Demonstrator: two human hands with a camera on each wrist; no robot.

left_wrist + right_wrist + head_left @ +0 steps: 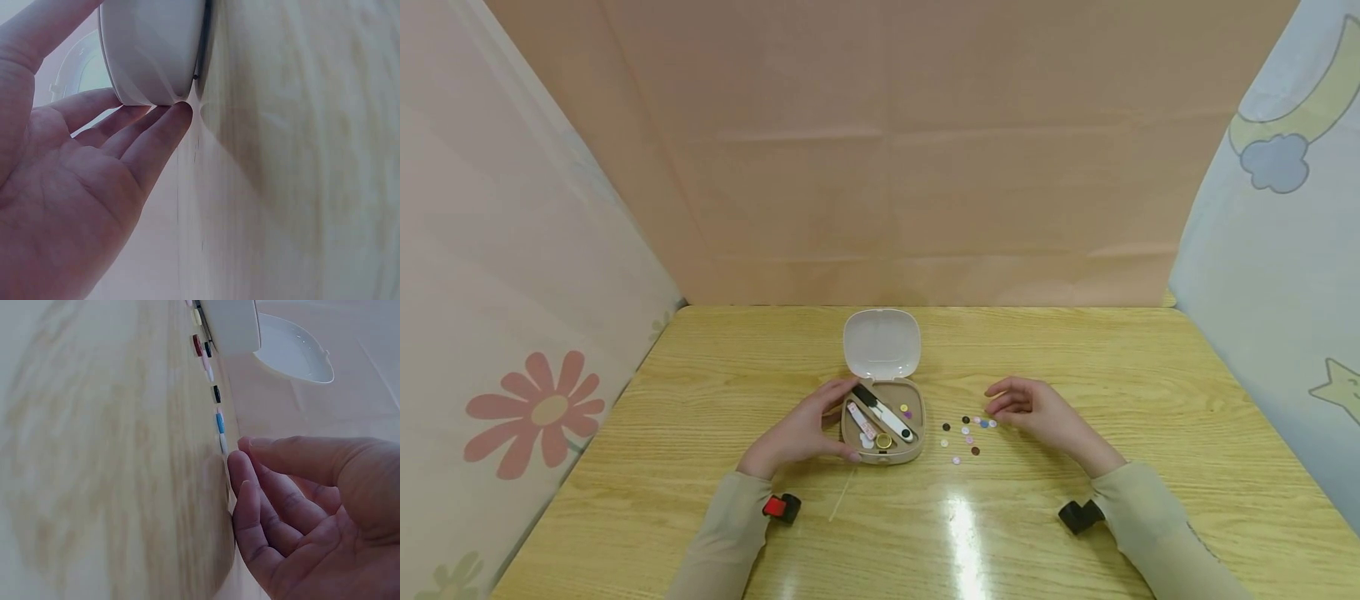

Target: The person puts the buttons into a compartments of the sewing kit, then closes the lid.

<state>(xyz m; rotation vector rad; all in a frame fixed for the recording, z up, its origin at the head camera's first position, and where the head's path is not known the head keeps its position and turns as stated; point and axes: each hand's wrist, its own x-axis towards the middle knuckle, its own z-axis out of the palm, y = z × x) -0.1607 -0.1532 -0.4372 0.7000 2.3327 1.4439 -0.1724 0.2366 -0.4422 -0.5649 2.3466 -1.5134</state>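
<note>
A beige sewing box (pixel 904 456) stands with its white lid (pixel 882 343) raised. My left hand (pixel 801 429) grips the box from its left side, thumb at the front corner and fingers against the far side. Inside lie a slim white tool with a black end (pixel 895 421), a pink-printed white strip (pixel 861 421), a gold ring-shaped piece (pixel 883 441) and a few small buttons (pixel 904 408). Several loose buttons (pixel 975 451) are scattered on the table right of the box. My right hand (pixel 1037 412), fingers loosely bent, hovers beside the blue button (pixel 220 422) with nothing visible in it.
The wooden table (pixel 737 350) runs back to a peach-coloured backdrop (pixel 925 192). Patterned sheets flank it on both sides. A thin pale strand (pixel 842 493) lies in front of the box. Glare brightens the tabletop near the front.
</note>
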